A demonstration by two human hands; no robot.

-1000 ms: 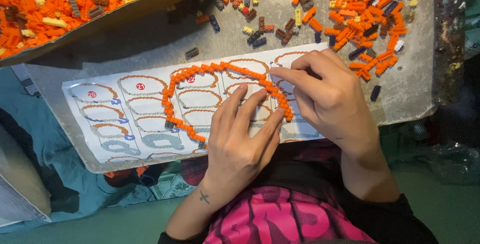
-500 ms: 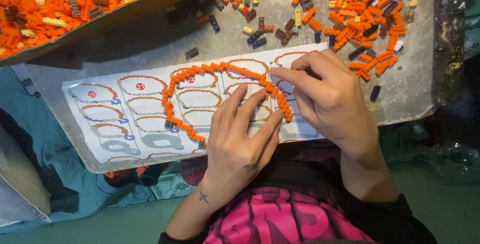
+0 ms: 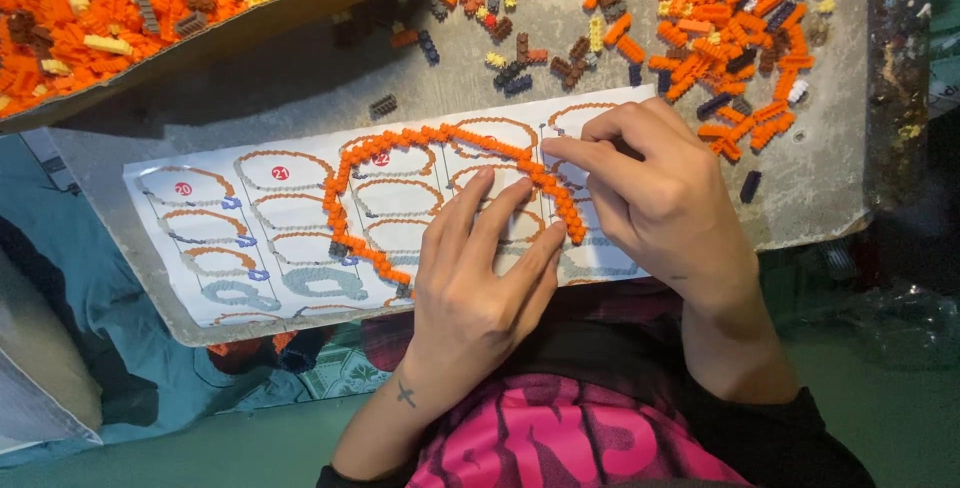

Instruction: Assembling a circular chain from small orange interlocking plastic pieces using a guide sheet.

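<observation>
Your right hand (image 3: 670, 203) pinches narrow, fingertips (image 3: 560, 148) closed on the right leg of the orange brick arch (image 3: 440, 138). Your left hand (image 3: 480, 278) lies flat and open, fingers spread, pressing the instruction sheet (image 3: 200, 248) inside the arch; it grips nothing.

The arch lies on the sheet, which rests on the grey board (image 3: 300, 88).

Risks, as I judge them: the chain is one brick wide, so a twist from the pinch could snap it at a joint. The sheet could slide if the flat hand lifts. The loose bricks (image 3: 720, 38) sit near your right wrist and could be swept off the edge.

Count: one arch, one sheet, one cardboard tray (image 3: 130, 8) of bricks upper left. Loose bricks are too many to count; mostly orange, some dark, a few yellow.
</observation>
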